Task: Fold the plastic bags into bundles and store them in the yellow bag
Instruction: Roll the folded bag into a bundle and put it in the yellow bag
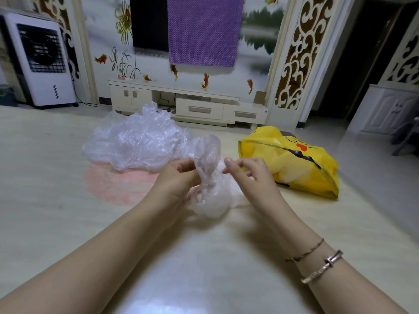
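Note:
A crumpled clear plastic bag [209, 177] stands bunched between my hands over the pale floor, its top rising above my fingers. My left hand [179, 177] grips its twisted neck with curled fingers. My right hand [247, 173] is on the other side, thumb and forefinger pinching the plastic near the top, the other fingers curled. A heap of clear plastic bags [140, 141] lies on the floor behind my left hand. The yellow bag [292, 164] with a cartoon print lies to the right, mouth open towards me.
A pink patterned patch [118, 184] marks the floor under the heap. A low white TV cabinet [188, 105] runs along the back wall. A white air cooler [43, 62] stands at the far left, a white cupboard [385, 109] at the right.

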The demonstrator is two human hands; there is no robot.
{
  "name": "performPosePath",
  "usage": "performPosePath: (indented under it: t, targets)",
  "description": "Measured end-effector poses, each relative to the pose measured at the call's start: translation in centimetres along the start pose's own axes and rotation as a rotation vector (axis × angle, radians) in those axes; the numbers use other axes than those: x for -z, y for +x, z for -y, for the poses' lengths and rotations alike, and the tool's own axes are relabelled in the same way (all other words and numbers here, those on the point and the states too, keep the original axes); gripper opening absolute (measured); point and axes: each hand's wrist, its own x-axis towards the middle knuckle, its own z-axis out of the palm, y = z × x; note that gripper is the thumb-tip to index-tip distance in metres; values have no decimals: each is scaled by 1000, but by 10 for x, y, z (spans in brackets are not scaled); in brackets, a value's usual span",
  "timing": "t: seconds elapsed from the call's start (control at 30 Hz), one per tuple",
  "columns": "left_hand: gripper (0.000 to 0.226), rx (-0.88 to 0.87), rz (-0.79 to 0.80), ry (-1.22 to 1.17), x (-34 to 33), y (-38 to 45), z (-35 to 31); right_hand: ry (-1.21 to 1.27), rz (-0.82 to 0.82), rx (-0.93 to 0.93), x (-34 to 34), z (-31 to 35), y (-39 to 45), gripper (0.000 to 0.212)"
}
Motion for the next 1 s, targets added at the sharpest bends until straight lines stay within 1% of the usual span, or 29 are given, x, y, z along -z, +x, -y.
performPosePath:
  t: [0.03, 0.07, 0.13, 0.2, 0.27, 0.33, 0.4, 0.5, 0.57, 0.63, 0.7, 0.77, 0.8, 0.87, 0.9, 0.93, 0.97, 1.0]
  targets:
    - [5, -4, -12, 13, 1, 0, 0, -1, 41, -14, -2, 1, -2, 21]
    - [11, -8, -27, 43, 2, 1, 2, -7, 71, -17, -4, 1, -3, 16]
    - [22, -12, -65, 90, 1, 3, 3, 29, 100, -12, -5, 3, -4, 15]
    - [16, -39, -117, 102, 0, 3, 0, 171, 84, -54, -2, 3, -3, 15]
    - [4, -40, -194, 56, 1, 4, -4, 343, 18, -131, 2, 0, 1, 20]
    - [13, -18, -260, -53, 2, 5, -7, 479, -70, -207, 7, -4, 6, 25]
    - [15, -16, -286, -126, 2, 4, -10, 616, -150, -270, 9, -7, 8, 26]
    - [13, -33, -285, -95, -1, 1, -11, 808, -243, -352, 14, -9, 10, 23]
    - [12, -57, -257, 18, 0, -1, -9, 883, -266, -392, 17, -10, 11, 16]
    - [11, -55, -204, 208, 0, -3, -8, 857, -281, -433, 19, -10, 10, 27]
    - [14, 9, -150, 330, -2, -4, -4, 765, -294, -428, 22, -9, 10, 31]
    - [11, 94, -141, 294, -3, -1, -4, 730, -200, -373, 26, -1, 7, 32]
    - [10, 144, -149, 213, -2, 1, -6, 733, -122, -345, 28, 4, 4, 30]
    - [22, 262, -102, 4, 1, 3, -12, 721, 27, -321, 30, 11, -2, 23]
    - [33, 315, -39, -59, 5, 3, -14, 708, 74, -316, 31, 14, -4, 16]
    - [44, 359, 43, -73, 7, 1, -16, 701, 102, -306, 30, 15, -6, 12]
    - [53, 389, 129, -63, 9, -2, -17, 701, 121, -295, 29, 16, -6, 13]
    - [54, 398, 206, -44, 9, -4, -16, 691, 132, -289, 28, 16, -6, 14]
